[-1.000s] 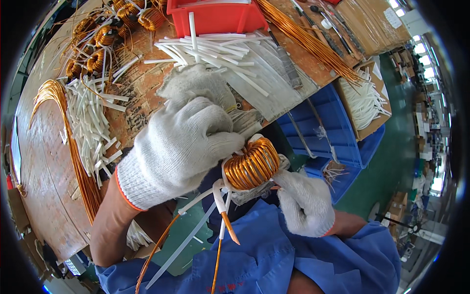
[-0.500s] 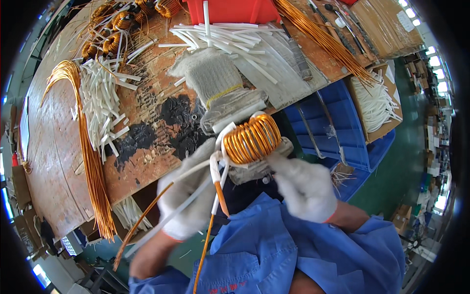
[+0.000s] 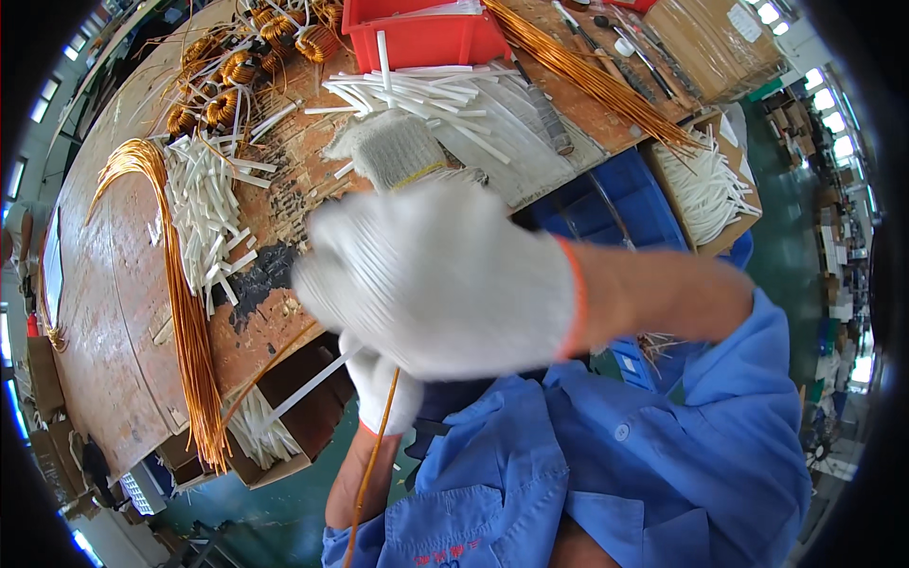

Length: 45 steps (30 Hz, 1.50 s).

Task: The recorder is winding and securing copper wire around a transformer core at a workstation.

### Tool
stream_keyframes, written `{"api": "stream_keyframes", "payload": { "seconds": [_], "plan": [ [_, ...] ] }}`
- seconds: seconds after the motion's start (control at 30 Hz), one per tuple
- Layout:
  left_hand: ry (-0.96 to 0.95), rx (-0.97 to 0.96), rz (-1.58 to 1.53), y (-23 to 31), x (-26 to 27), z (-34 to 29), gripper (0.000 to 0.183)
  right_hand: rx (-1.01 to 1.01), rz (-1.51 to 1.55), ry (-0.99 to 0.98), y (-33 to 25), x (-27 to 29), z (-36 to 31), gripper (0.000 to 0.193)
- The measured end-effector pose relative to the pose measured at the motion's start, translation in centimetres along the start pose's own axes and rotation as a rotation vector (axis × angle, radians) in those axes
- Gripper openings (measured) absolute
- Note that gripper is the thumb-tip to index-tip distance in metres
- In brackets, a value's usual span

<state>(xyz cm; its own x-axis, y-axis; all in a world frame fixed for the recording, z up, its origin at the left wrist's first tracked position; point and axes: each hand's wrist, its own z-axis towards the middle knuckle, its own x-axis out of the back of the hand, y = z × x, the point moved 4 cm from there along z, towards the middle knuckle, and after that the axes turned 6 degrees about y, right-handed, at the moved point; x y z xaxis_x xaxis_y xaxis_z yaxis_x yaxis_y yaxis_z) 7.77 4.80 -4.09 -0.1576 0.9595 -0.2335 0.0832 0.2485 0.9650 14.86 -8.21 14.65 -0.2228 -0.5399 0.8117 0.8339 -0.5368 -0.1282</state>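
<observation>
Right hand (image 3: 431, 279): white knit glove, back toward the viewer, forearm entering from the right and lying nearly level across the body. Its fingers point left and are motion-blurred; whether they are spread or closed on something, cannot tell. What lies directly behind the glove is hidden.

Left hand (image 3: 390, 396): also gloved, lower than the right fingers and partly covered by them. Its forearm rises steeply from the lower edge; its fingertips are out of sight, so grip cannot be told.

One copper lead (image 3: 378, 438) emerges below the right hand and runs down in front of the left glove. A second copper lead (image 3: 276, 360) slants down and left from just below the right fingers; a pale translucent strip (image 3: 312, 381) extends down-left from near the left fingers.

Beyond the right fingers sits a grey cloth wrap (image 3: 402, 156) with a yellow band. To their left, on the counter (image 3: 104, 331), lie short white tubes (image 3: 210, 208) and, farther left, a curved copper wire bundle (image 3: 177, 275)
</observation>
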Motion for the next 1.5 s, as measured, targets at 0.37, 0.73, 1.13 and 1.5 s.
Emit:
{"api": "stream_keyframes", "payload": {
  "seconds": [0.37, 0.73, 1.13, 1.5],
  "plan": [
    [0.049, -0.006, -0.141, 2.2, -2.3, 2.5, 0.021, 0.042, 0.148, -0.592, 4.5, -6.3, 4.8, 0.026],
    [0.275, -0.202, -0.023, 0.1, -2.2, -0.7, 0.017, -0.035, 0.272, -0.443, 0.2, -4.0, 3.9, 0.045],
    [0.008, 0.082, -0.079, 2.7, -2.8, 3.0, 0.03, -0.513, 0.34, -0.139, 12.7, 0.0, 5.2, 0.038],
    [-0.009, 0.277, -0.081, 5.0, -4.7, 4.0, 0.027, -0.68, -0.394, 0.023, 43.9, -2.2, -6.5, 0.037]
  ]
}}
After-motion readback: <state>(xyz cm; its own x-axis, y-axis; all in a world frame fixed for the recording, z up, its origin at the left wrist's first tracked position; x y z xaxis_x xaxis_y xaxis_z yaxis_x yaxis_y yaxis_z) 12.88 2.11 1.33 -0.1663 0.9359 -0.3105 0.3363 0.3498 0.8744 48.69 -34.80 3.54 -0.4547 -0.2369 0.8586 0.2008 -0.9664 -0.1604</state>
